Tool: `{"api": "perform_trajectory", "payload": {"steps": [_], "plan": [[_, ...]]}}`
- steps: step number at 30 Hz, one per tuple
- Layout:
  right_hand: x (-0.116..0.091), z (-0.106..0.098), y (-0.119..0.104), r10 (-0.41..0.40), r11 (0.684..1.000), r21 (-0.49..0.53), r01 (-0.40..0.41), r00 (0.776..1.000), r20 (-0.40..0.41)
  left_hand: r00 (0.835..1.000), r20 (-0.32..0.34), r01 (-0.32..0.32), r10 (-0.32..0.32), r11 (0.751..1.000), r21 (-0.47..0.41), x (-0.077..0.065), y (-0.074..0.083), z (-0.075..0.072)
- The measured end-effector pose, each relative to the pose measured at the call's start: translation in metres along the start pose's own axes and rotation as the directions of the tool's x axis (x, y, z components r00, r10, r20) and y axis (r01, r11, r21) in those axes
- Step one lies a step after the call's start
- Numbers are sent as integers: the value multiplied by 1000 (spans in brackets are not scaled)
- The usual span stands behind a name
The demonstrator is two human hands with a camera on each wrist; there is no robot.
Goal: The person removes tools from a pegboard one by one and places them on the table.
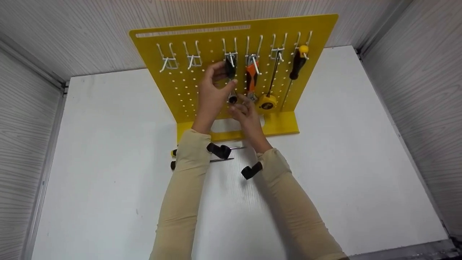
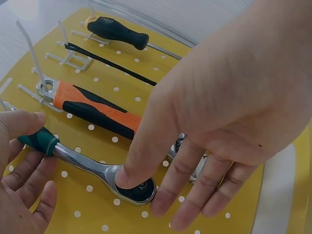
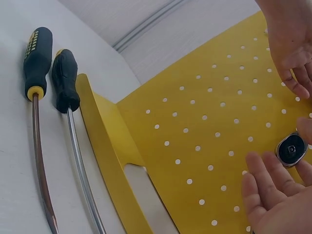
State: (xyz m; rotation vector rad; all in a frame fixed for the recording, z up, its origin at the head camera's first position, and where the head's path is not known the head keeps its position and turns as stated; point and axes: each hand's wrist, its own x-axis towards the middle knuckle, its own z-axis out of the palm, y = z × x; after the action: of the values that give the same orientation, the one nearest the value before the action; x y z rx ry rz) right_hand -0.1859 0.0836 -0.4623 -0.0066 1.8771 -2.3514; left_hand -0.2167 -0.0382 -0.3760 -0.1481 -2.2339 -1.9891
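Note:
A ratchet wrench point(image 1: 231, 66) with a dark green handle and a chrome head hangs upright against the yellow pegboard point(image 1: 187, 94), its handle end at a white hook. My left hand point(image 1: 212, 92) holds the handle, thumb in front and fingers behind, as the left wrist view shows. Lower down, my right hand point(image 1: 249, 117) pinches the round ratchet head point(image 3: 292, 148), with the thumb on its face. The other right fingers point(image 3: 265, 183) stretch out beside it. Just right of the wrench hangs a tool with an orange-and-black handle point(image 2: 97, 107), its metal end partly behind my right hand.
Farther right on the board hang a yellow tape measure point(image 1: 267, 102) on a black strap and a screwdriver point(image 1: 299, 65). Two bare hooks point(image 1: 193, 60) project at the left. Two dark-handled screwdrivers point(image 3: 38, 61) lie on the white table point(image 1: 108, 162) before the board's base.

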Motion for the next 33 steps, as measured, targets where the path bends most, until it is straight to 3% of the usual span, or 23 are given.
{"api": "perform_trajectory", "payload": {"steps": [9, 15, 23, 33], "plan": [[1, 6, -1, 16, 999, 50, -12, 998, -64, 1000, -21, 17, -17, 1000, 4, -2, 5, 2], [1, 13, -4, 1, 997, -82, -12, 990, -139, 999, -36, 35, -35, 999, 2, -2, 5, 3], [-3, 18, -6, -53, 968, -249, 16, 988, -143, 998, -53, 31, -32, 999, -8, -4, 5, 3], [-7, 20, -5, -111, 951, -302, 63, 984, -143, 999, -46, -6, 7, 1000, 9, -10, 4, 4]]}}
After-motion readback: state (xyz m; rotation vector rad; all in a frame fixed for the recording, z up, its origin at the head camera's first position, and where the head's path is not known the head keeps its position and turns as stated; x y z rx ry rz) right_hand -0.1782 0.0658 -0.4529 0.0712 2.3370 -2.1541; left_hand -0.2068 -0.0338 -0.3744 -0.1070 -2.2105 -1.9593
